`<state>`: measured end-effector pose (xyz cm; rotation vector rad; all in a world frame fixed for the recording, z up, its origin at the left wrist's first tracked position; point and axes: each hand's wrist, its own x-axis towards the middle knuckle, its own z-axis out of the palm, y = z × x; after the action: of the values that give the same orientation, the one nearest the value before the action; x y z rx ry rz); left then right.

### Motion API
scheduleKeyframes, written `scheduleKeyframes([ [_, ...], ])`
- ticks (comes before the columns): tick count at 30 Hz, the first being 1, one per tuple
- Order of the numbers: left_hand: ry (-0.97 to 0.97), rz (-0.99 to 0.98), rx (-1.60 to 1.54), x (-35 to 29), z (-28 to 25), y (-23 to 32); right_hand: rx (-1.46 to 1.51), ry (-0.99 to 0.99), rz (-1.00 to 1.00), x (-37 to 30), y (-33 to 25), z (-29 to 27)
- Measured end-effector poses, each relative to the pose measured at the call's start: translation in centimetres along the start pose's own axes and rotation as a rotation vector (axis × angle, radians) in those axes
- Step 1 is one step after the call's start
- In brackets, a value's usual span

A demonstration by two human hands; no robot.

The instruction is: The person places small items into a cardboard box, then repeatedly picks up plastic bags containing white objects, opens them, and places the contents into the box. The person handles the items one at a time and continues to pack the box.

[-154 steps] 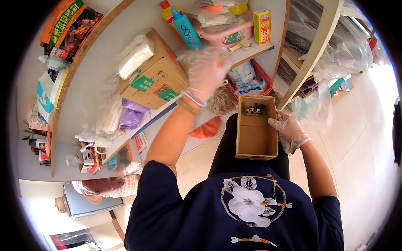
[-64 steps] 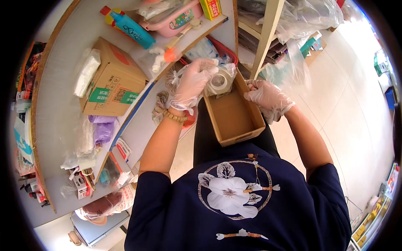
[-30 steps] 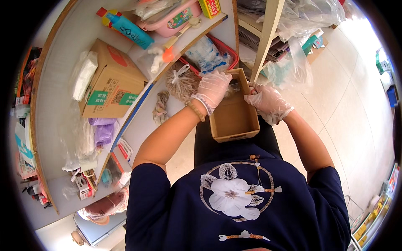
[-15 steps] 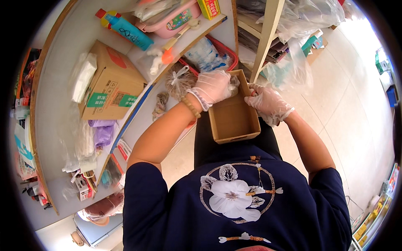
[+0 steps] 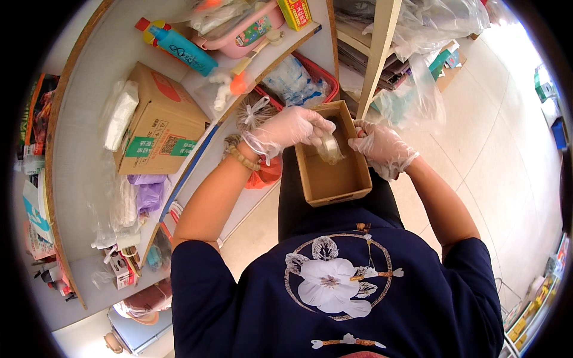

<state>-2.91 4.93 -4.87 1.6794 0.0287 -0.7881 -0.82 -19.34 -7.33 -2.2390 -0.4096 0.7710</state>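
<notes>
An open cardboard box, brown and without a lid, is held up in front of my body. My right hand, in a thin clear glove, is closed on the box's right wall near its far corner. My left hand, gloved alike, reaches over the box's left wall. Its fingers pinch a clear, shiny roll-like thing above the inside of the box; it looks like a roll of clear tape, though its far part is hidden by the fingers. The visible box floor is bare brown card.
Shelves curve along my left, bearing a large cardboard carton, a blue bottle and a pink basket. Below sits a red basket with plastic bags. A cream post rises beyond the box. Tiled floor lies right.
My left hand has drawn back a little toward the left and lifted its wrist. The clear roll-like thing has come nearer to me over the box. My right hand and the box barely move.
</notes>
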Motion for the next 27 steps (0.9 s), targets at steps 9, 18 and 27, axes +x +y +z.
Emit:
scheduleKeyframes([
  [9, 0.155, 0.385, 1.209, 2.4, 2.8, -1.0, -0.02, -0.022, 0.036, -0.4, -0.8, -0.2],
  [18, -0.195, 0.166, 1.389, 4.7, 3.6, -2.1, 0.006, 0.005, 0.001, -0.3, -0.3, 0.0],
  [27, -0.22, 0.309, 1.702, 6.4, 4.5, -3.1, -0.005, -0.014, -0.019, 0.0, 0.0, -0.1],
])
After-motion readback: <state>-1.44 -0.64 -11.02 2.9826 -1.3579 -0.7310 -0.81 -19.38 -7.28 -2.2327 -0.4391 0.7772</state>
